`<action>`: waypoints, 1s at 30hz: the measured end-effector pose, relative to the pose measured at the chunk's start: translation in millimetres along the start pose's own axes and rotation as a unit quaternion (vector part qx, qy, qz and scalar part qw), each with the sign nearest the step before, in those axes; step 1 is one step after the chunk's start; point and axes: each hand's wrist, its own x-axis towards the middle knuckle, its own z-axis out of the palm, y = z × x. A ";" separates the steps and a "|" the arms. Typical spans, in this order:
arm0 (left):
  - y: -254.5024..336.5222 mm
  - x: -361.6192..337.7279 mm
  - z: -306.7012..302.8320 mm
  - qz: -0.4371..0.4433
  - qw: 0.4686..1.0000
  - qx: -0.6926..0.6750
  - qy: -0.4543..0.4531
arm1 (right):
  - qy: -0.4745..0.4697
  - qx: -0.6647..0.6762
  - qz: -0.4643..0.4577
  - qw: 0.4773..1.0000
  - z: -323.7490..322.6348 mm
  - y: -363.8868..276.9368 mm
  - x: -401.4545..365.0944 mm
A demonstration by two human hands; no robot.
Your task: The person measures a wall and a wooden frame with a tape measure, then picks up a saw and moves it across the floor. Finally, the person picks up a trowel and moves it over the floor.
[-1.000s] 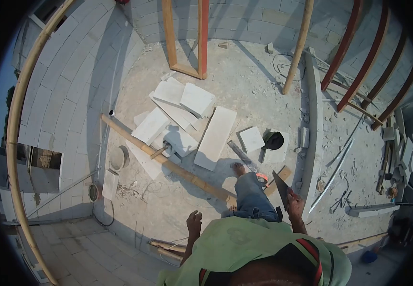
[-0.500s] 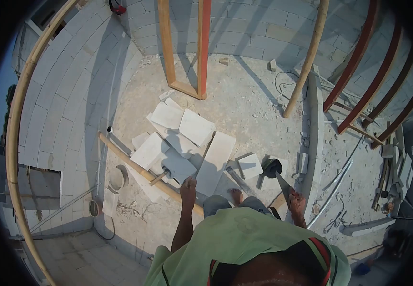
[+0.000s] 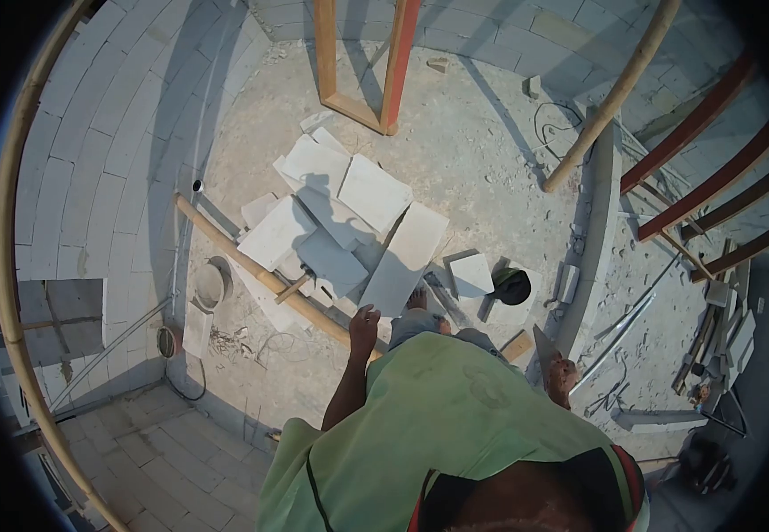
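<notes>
My right hand is closed around the handle end of a tool with a flat, tapered metal blade, which points forward and left. Ahead of it, a black bowl sits by a pale block. My left hand, fingers curled with nothing showing in them, is raised in front of my body near the bamboo pole. Beyond that hand lie large white blocks, some leaning on others, with my shadow across them. A short wooden handle rests near the pole. One bare foot shows beside the long block.
An orange-red wooden frame stands at the back, and a slanted wooden pole to the right. A low block wall runs along my right. Round buckets sit left. Rubble, wire and timber scraps lie right.
The blade has swung back from the black bowl toward my right side, leaving the bowl behind. My left hand has moved slightly forward. My body leans and the view has shifted.
</notes>
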 end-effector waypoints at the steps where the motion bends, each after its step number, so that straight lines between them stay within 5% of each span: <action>1: -9.7 6.8 -6.0 -0.014 1.000 0.005 -0.001 | -0.024 -0.021 -0.008 0.999 9.6 -16.0 2.7; 4: -70.5 19.2 -24.7 -0.119 0.984 -0.123 0.053 | -0.053 -0.054 -0.038 0.996 22.3 -20.8 27.8; 7: -103.4 10.5 -48.2 -0.176 0.979 -0.067 0.071 | -0.084 -0.028 -0.001 0.996 50.7 -55.7 47.4; 9: -116.6 1.4 -58.8 -0.212 0.973 -0.049 0.081 | -0.061 -0.090 -0.156 0.982 70.8 -110.5 49.7; 11: -131.1 6.3 -58.1 -0.238 0.968 -0.010 0.084 | -0.043 -0.051 -0.140 0.988 84.9 -140.2 57.3; 12: -122.2 13.1 -57.5 -0.235 0.968 -0.011 0.089 | -0.023 -0.013 -0.125 0.992 94.0 -148.8 67.2; 13: -110.9 17.4 -52.9 -0.254 0.964 -0.013 0.081 | 0.021 -0.163 -0.269 0.949 100.4 -146.8 80.0; 14: -99.9 21.7 -48.9 -0.274 0.959 -0.015 0.071 | 0.019 -0.161 -0.270 0.949 106.8 -145.8 94.5; 16: -77.7 41.3 -36.8 -0.261 0.962 -0.032 0.072 | -0.010 -0.053 -0.239 0.970 117.0 -154.9 123.2; 20: -46.0 104.3 0.3 -0.181 0.976 -0.077 0.094 | -0.038 -0.038 -0.178 0.983 135.0 -161.7 195.6; 22: 7.8 141.8 17.0 -0.150 0.981 -0.062 0.103 | -0.068 -0.175 -0.148 0.971 146.0 -165.3 249.0; 24: 37.1 182.1 43.0 -0.120 0.980 -0.077 0.137 | -0.077 -0.163 -0.180 0.967 167.1 -158.8 308.2; 28: 118.2 243.6 93.0 -0.162 0.974 -0.045 0.149 | -0.124 -0.086 -0.142 0.978 202.2 -214.2 424.5; 30: 156.7 272.5 111.4 -0.090 0.988 0.033 0.123 | -0.129 -0.098 -0.143 0.976 207.0 -259.1 464.6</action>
